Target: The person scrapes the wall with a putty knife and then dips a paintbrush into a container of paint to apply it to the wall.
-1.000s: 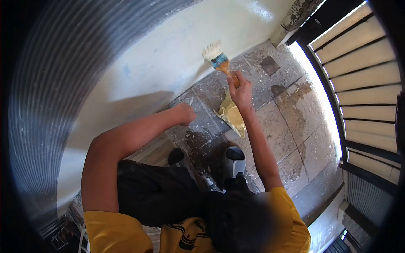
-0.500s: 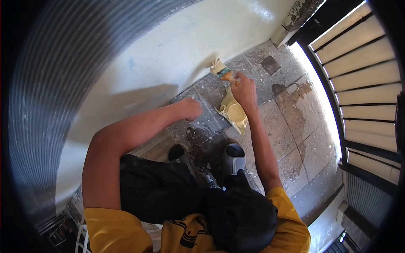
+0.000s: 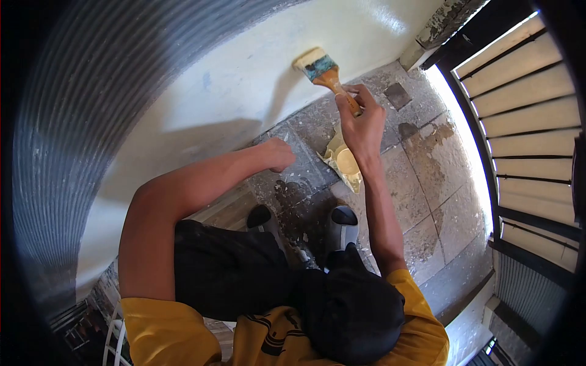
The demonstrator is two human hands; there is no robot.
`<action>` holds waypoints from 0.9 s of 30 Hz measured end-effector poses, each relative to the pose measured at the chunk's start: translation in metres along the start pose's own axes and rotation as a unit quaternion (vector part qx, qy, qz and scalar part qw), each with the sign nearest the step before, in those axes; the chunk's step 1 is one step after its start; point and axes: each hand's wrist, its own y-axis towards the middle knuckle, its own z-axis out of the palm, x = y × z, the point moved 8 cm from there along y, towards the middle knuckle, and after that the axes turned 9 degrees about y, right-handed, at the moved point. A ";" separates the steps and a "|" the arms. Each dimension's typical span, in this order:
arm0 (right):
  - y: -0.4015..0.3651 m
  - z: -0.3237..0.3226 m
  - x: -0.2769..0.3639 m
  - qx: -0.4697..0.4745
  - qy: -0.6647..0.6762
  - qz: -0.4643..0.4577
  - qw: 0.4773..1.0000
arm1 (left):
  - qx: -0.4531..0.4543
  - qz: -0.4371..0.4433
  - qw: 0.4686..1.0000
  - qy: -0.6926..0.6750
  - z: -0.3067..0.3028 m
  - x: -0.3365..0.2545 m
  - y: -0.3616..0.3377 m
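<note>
My right hand [image 3: 362, 122] is closed round the wooden handle of a wide paintbrush [image 3: 327, 74]. The brush's pale, paint-covered bristles point up and left, at the lower part of the cream wall [image 3: 244, 73]. Left of the brush, my left hand [image 3: 279, 155] is a loose fist near the foot of the wall; its fingers are curled and nothing shows in them. A tub of cream paint [image 3: 347, 161] stands on a paint-smeared wrapping on the floor, partly behind my right wrist.
Stained, paint-spotted tiles [image 3: 415, 183] cover the floor. My feet in grey sandals [image 3: 342, 230] are below the tub. A barred gate [image 3: 525, 122] stands at the right, and a corrugated sheet [image 3: 79, 140] curves along the left.
My right hand has moved up with the brush, whose bristles have gone from near the floor's edge to the wall. My left hand has barely moved.
</note>
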 end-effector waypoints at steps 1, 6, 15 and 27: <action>-0.001 -0.003 0.007 0.001 -0.001 0.000 1.000 | 0.014 0.001 1.000 0.003 0.001 0.001 -0.001; -0.006 -0.027 0.031 -0.058 0.069 -0.006 0.996 | 0.021 -0.004 1.000 -0.003 0.007 0.004 0.001; -0.009 -0.035 0.029 -0.106 0.093 -0.042 0.989 | 0.041 -0.003 0.999 -0.017 0.009 0.006 -0.006; -0.010 -0.020 0.027 -0.086 0.101 -0.014 0.991 | 0.063 -0.010 0.998 0.000 0.014 0.005 -0.001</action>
